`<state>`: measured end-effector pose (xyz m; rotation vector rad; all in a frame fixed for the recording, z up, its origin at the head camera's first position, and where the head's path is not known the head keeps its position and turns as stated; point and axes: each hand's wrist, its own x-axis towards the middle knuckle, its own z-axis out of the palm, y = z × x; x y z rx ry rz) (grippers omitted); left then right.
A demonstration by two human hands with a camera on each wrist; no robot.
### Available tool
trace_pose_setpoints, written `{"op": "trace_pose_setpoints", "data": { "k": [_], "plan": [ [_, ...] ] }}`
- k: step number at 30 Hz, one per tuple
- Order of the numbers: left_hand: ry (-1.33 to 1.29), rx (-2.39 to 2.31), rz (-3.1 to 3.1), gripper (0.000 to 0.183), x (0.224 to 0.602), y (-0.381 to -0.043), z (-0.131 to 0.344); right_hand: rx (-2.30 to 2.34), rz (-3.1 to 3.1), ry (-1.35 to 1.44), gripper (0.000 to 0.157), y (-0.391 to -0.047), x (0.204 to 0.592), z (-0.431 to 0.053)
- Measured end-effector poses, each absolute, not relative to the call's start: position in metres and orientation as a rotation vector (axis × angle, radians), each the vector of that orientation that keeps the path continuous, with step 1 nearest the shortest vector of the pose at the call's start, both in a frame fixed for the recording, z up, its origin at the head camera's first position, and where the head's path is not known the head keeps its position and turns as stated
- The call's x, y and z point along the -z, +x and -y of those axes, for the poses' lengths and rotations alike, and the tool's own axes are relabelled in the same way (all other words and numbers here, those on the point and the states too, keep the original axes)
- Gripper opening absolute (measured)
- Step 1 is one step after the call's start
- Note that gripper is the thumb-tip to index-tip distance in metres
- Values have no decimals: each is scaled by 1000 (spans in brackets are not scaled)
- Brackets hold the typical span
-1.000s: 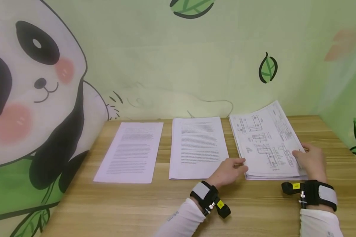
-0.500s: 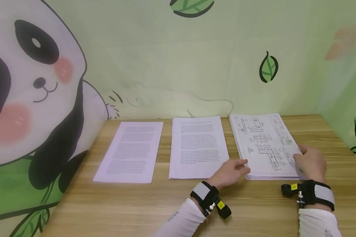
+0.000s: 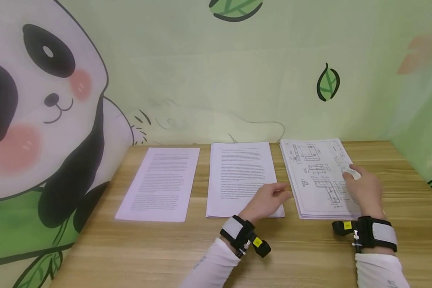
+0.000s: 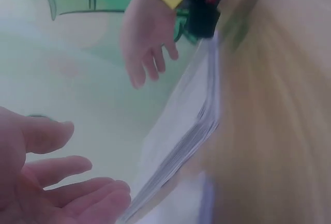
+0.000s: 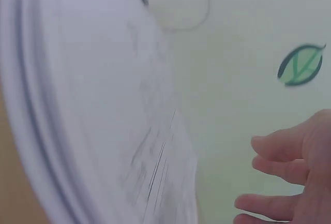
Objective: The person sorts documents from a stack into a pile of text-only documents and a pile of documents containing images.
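On the right of the table lies a stack of papers (image 3: 317,176) topped by a sheet of technical drawings. My right hand (image 3: 365,190) is over the right side of this stack, covering part of the drawing. In the right wrist view, its fingers (image 5: 274,203) are spread with nothing between them. My left hand (image 3: 266,202) is between that stack and the middle stack of text pages (image 3: 243,172), overlapping the middle stack's lower right corner. Its fingers (image 4: 77,190) are loosely extended and hold nothing. From the left wrist, layered paper edges show beside the fingers.
A sheet of printed text (image 3: 158,184) lies flat at the left of the wooden table (image 3: 147,252). A green wall (image 3: 187,72) with leaf drawings and a large panda (image 3: 72,132) stands right behind the table's back edge.
The top drawing sheet, askew at first, now lines up with its stack. My right hand has let go of the stack's edge and moved up and left; my left hand has drawn back leftward.
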<state>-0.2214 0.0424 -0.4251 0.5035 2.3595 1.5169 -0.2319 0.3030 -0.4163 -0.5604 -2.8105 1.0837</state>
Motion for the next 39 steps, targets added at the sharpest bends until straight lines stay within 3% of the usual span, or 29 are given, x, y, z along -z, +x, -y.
{"op": "trace_pose_setpoints", "data": {
  "k": [8,18,27,39],
  "plan": [
    [375,-1641,-2408,46,407,-237,14,-1125,2644,-304,52,-238,401,-255],
    [253,-1771,-2456,46,394,-246,80,-1220,2653,-84,57,-237,392,-194],
    [133,-1575,-2656,47,403,-245,140,-1362,2692,79,64,-237,394,-138],
    [-52,-1318,-2791,56,396,-244,237,-1502,2742,258,62,-233,399,-82]
  ]
}}
